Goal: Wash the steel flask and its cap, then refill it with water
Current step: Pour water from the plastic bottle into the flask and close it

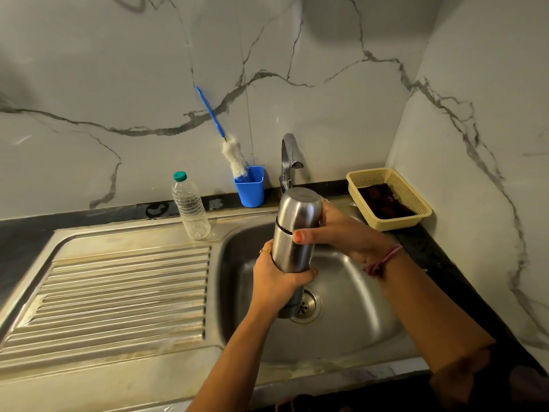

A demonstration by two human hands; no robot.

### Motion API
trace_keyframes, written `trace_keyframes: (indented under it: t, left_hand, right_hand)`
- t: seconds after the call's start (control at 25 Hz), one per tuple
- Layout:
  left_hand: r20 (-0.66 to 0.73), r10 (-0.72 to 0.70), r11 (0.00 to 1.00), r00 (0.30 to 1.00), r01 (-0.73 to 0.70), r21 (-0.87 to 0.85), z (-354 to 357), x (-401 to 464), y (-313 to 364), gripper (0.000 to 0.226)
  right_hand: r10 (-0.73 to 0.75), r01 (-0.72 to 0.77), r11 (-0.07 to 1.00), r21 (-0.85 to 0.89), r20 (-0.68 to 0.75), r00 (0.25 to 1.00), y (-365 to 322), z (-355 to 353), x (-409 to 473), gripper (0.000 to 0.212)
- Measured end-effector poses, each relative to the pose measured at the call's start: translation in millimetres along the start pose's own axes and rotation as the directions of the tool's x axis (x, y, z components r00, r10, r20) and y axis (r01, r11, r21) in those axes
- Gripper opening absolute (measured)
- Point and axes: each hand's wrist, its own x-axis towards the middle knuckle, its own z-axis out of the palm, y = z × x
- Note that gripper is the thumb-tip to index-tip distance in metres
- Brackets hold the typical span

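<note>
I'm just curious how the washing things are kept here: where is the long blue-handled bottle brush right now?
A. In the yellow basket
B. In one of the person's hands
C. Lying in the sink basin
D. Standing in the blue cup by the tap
D: the bottle brush stands bristles-down in the blue cup, its handle leaning on the wall, while both hands hold the steel flask.

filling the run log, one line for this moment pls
left hand grips flask body | right hand grips cap | over sink | tap dry
</note>
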Motion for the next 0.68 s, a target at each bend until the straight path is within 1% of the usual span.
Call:
trace_keyframes:
  t: [0.04,0.08,0.16,0.2,0.28,0.36,0.44,0.48,0.56,0.6,0.68]
  left_hand:
    - [-0.005,0.001,1.0,1.0,-0.001,-0.001,-0.1,0.3,0.0,0.076]
    - [-0.008,0.003,1.0,1.0,-0.003,-0.002,-0.2,0.5,0.5,0.076]
    - [-0.007,0.001,1.0,1.0,-0.001,-0.004,-0.4,1.5,0.3,0.076]
    - [-0.001,-0.002,1.0,1.0,0.002,-0.008,-0.2,1.9,0.2,0.076]
    - [0.017,-0.007,1.0,1.0,0.007,-0.01,0.5,1.8,0.0,0.075]
    - [0.018,0.0,1.0,1.0,0.001,-0.014,0.6,2.5,-0.8,0.075]
    - [0.023,0.013,1.0,1.0,-0.012,-0.007,0.0,3.6,-2.0,0.076]
    - [0.028,0.014,1.0,1.0,-0.014,0.001,-0.5,3.9,-2.4,0.077]
    - [0.031,0.009,1.0,0.999,-0.009,-0.001,-0.8,3.3,-1.1,0.078]
    - [0.027,0.007,1.0,1.0,-0.007,-0.009,-0.8,2.3,0.2,0.077]
    - [0.007,0.011,1.0,1.0,-0.01,-0.019,1.2,0.4,1.7,0.074]
  right_hand:
    - [0.002,-0.003,1.0,0.008,0.032,0.999,-1.2,-5.3,-4.2,0.086]
    - [0.002,-0.003,1.0,0.01,0.028,1.0,-2.0,-8.3,-7.0,0.076]
    - [-0.015,0.016,1.0,0.011,-0.035,0.999,-3.5,-5.7,-7.8,0.066]
    - [-0.033,0.033,0.999,0.007,-0.057,0.998,-3.2,-0.4,-6.1,0.067]
    - [-0.052,0.051,0.999,-0.017,-0.064,0.997,-0.5,7.2,-2.0,0.075]
    - [-0.029,0.029,1.0,0.003,-0.021,0.999,3.1,2.5,-2.2,0.08]
    - [-0.017,0.016,0.999,0.045,0.024,1.0,4.0,-7.2,-6.7,0.072]
    - [-0.024,0.022,0.997,0.068,0.02,1.0,3.7,-9.1,-8.3,0.066]
    - [-0.055,0.059,0.995,0.08,-0.047,0.997,2.2,-1.8,-9.8,0.056]
    - [-0.066,0.074,0.994,0.079,-0.098,0.993,1.6,5.5,-9.0,0.055]
    - [-0.088,0.113,0.989,0.097,-0.236,0.968,7.7,19.5,-4.3,0.061]
